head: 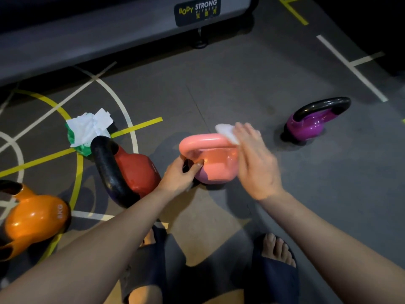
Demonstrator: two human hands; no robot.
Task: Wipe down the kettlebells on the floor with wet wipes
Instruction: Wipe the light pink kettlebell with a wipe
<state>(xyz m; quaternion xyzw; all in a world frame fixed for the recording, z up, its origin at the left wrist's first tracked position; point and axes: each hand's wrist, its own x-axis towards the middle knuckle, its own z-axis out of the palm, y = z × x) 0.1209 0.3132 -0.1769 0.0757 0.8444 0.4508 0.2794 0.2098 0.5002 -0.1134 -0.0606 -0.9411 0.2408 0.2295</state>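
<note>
Pink kettlebell [215, 170] upright on the floor [241, 84], centre of view, just far of the person's feet. L hand [179, 175] grips it at the left foot of the handle: fingers curled round, thumb tip showing thru the handle opening. R hand [256, 161] lies over the handle's right top corner, fingers straight and close together, pressing a white wet wipe [226, 130] onto it; wipe sticks out past the fingertips on the far-left side. R hand a bit blurred.

Red kettlebell [138, 172] w/ black handle lies on its side just left of the pink one, near the L wrist. Orange kettlebell [32, 220] further left and nearer, at frame edge, also tipped. Purple kettlebell [306, 126] w/ black handle to the right and farther, well apart from the pink one, tilted.

Green wipes pack [87, 130] w/ crumpled white sheets on top sits on the floor far-left, just behind the red kettlebell's handle. Floor is grey w/ yellow and white lines. Grey machine base [109, 36] along the far side, label "BODY STRONG". Dark slides [274, 275] on the feet at bottom.
</note>
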